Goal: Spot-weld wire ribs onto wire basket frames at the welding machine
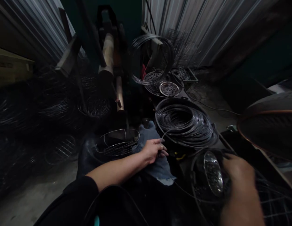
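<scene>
Clock directions taken from the left hand, as seen in the head view. Left hand (pixel 152 150): thumb and forefinger pressed together at the tips, apparently pinching a wire (pixel 165 133); the other fingers curl loosely. The wire lies just off the fingertips at 1 o'clock and leads toward the coil (pixel 183 122). Coil sits at 2 o'clock in a round tub (pixel 194 103), many loops deep. Beneath the hand: a blue cloth (pixel 149 133), frayed pale along its edge at 5 o'clock.

Right hand (pixel 241 171): at 4 o'clock, well apart from the left, motion-blurred. Cannot tell whether its fingers are spread or closed, or whether they grip anything. Nearest item is a shiny dish (pixel 213 174), just beside the fingers on their 9 o'clock side; contact unclear.

Frame (pixel 120 146) of bright wire, ring-shaped on top, at 9 to 10 o'clock, near the cloth. At 1 o'clock, farther off, a second dish (pixel 169 88) holds small metal pieces. Beyond it, toward 12 o'clock, hangs a loose hoop (pixel 170 47) of wire.
</scene>
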`<act>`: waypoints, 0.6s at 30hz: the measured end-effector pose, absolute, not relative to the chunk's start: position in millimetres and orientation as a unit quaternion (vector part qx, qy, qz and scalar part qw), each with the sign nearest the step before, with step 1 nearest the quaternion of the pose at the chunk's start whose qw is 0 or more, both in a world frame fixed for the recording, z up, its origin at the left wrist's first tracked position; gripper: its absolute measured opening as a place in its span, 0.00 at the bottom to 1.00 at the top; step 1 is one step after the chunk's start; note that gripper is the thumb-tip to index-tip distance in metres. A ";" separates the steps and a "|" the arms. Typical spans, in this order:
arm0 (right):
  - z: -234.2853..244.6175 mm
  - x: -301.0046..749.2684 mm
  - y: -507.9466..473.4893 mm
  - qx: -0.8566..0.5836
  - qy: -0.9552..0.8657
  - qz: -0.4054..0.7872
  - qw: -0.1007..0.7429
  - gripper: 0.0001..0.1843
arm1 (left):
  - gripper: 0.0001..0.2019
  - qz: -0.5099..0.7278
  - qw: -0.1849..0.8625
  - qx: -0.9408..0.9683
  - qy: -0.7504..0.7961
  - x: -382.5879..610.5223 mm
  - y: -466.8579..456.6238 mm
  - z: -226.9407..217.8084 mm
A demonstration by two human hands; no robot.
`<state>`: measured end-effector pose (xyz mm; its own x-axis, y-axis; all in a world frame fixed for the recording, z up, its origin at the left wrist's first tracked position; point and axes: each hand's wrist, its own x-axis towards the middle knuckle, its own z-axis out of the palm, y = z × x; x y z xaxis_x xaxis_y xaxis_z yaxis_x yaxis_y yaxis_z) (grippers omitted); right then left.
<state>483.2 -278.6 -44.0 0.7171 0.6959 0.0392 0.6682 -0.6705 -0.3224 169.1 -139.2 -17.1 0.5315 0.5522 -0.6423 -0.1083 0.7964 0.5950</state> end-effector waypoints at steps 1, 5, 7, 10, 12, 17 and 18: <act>-35.1 487.0 -291.2 -0.938 -0.308 0.086 0.135 0.06 | 0.20 0.188 0.848 0.256 0.424 171.5 -145.7 -19.3; -3.5 463.4 -290.2 -0.940 -0.225 0.158 0.203 0.12 | 0.19 0.185 0.853 0.311 0.375 166.4 -155.3 -15.3; 8.9 431.9 -262.3 -0.908 -0.292 0.122 0.274 0.20 | 0.16 0.209 0.830 0.352 0.378 150.2 -150.7 -7.5; 27.8 373.8 -207.6 -0.799 -0.471 0.053 0.370 0.23 | 0.14 0.280 0.754 0.437 0.402 108.1 -144.3 6.0; 41.6 333.6 -173.7 -0.693 -0.596 0.008 0.405 0.17 | 0.13 0.335 0.658 0.523 0.427 73.5 -145.7 12.1; 68.2 236.6 -119.1 -0.500 -0.792 0.014 0.350 0.11 | 0.13 0.436 0.288 0.691 0.499 -8.4 -160.8 1.4; 70.8 218.9 -113.1 -0.481 -0.813 0.022 0.329 0.12 | 0.18 0.431 0.227 0.697 0.527 -22.1 -162.2 -5.0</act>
<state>218.9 -113.1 70.8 -0.3220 0.7960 0.5126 0.7665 0.5370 -0.3523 -22.1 -162.2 -5.0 0.0741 0.9298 0.3605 0.5381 -0.3417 0.7706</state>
